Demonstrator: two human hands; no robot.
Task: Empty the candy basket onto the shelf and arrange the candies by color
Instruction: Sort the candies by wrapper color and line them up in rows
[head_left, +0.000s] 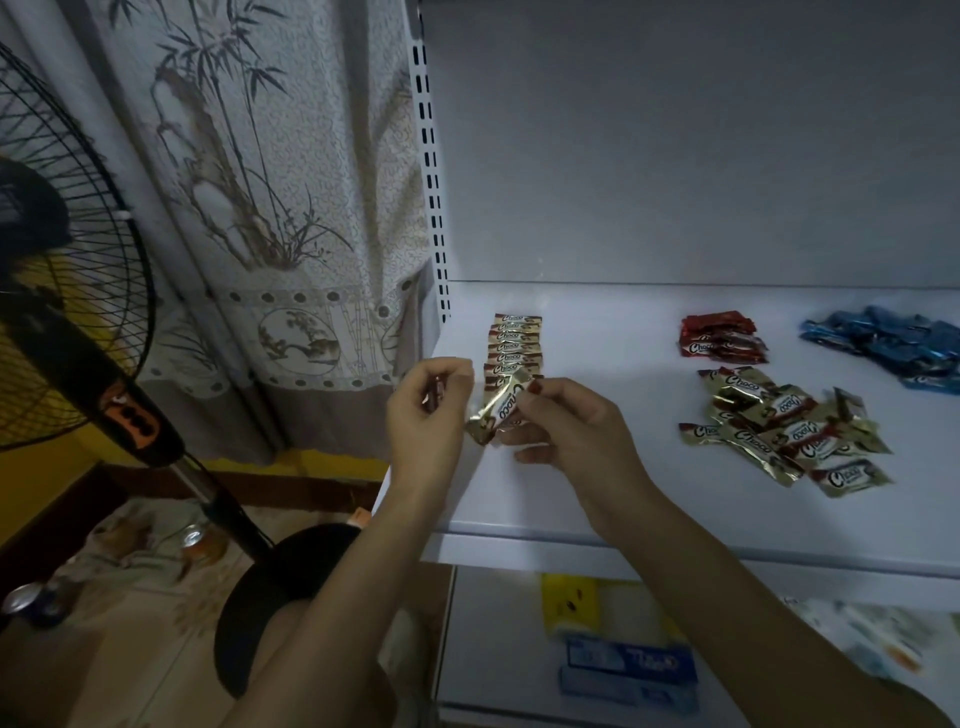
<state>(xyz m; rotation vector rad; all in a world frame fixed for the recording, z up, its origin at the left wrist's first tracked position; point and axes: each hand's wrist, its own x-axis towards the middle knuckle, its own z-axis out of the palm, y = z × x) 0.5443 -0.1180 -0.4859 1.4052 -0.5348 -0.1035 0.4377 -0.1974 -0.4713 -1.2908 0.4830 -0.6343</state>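
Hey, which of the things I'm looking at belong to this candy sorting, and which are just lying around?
For the job: gold candy pinched between left hand and right hand; gold row; loose gold pile; red pile; blue pile; shelf.
Just lying about: fan; curtain; drink cans on the floor; boxes below the shelf.

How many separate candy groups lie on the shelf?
4: gold row at left; red pile centre-right; loose gold pile in front of it; blue pile at right, partly cut off.

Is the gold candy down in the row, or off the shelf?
Off the shelf: left hand and right hand hold the gold candy up, in front of the gold row.
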